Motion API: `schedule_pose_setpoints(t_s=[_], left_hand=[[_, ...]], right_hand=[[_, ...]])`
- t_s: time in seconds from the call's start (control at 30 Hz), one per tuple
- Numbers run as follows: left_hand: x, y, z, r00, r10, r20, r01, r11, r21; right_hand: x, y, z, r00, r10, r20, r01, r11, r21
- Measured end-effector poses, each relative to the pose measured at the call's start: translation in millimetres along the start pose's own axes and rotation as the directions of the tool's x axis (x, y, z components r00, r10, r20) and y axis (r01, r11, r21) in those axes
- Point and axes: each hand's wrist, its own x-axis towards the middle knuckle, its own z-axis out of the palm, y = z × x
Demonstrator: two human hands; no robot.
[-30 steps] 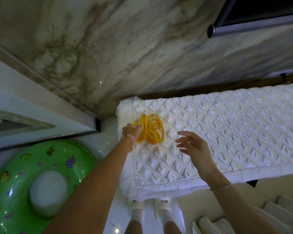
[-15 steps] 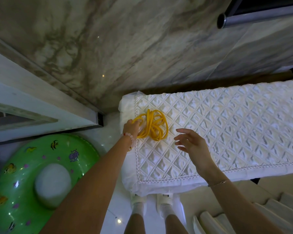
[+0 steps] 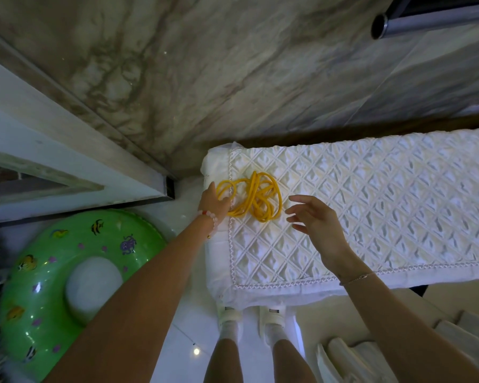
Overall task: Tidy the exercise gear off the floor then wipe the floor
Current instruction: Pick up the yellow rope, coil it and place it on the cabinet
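Over the last second the yellow cord coil (image 3: 256,199) spread looser on the white quilted cover (image 3: 385,205), off the floor, so it looked nearly stowed. Your left hand (image 3: 215,201) still gripped its left loop. Your right hand (image 3: 313,219) hovered just beside it, fingers released. No writing was legible, and the green swim ring (image 3: 39,286) on the floor showed only fish prints.

the white satin quilted cover (image 3: 371,205) carries a raised diamond grid, edged with a cream braided trim. on its left end lies a bright yellow coil of rubber tubing (image 3: 263,197), one plain colour throughout. at the cover's left edge, a pale pink bead bracelet (image 3: 213,217) shows a single red bead. left of the cover, a glossy green inflatable swim ring (image 3: 39,288) is printed with orange-and-black fish, a purple octopus and small purple dots. behind the cover, the grey-white marble wall (image 3: 205,64) is streaked with brown veins. below the cover's near edge, white shoes (image 3: 229,317) stand on glossy white floor tile (image 3: 194,322).
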Motion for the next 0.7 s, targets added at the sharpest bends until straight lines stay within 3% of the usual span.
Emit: schedule_pose_setpoints(t_s=[0.13, 0.27, 0.4, 0.7], left_hand=[[-18.6, -0.2, -8.7, 1.000, 0.008, 0.005, -0.008, 1.000, -0.014], [-49.6, 5.7, -17.1, 0.998, 0.065, 0.010, -0.061, 0.976, -0.207], [-92.4, 32.1, -27.7, 0.995, 0.092, 0.043, -0.057, 0.857, -0.513], [-221.5, 115.1, -64.8, 0.975, 0.204, -0.091, -0.204, 0.648, -0.734]], right_hand=[[-5.0, -9.8, 6.6, 1.000, -0.007, 0.028, 0.007, 1.000, 0.020], [-15.2, -27.2, 12.9, 0.999, -0.004, 0.043, 0.002, 0.999, 0.045], [-33.2, -53.3, 18.0, 0.998, 0.007, 0.057, -0.012, 0.997, 0.081], [-105.2, -120.1, 4.9, 0.997, -0.054, 0.053, 0.042, 0.980, 0.197]])
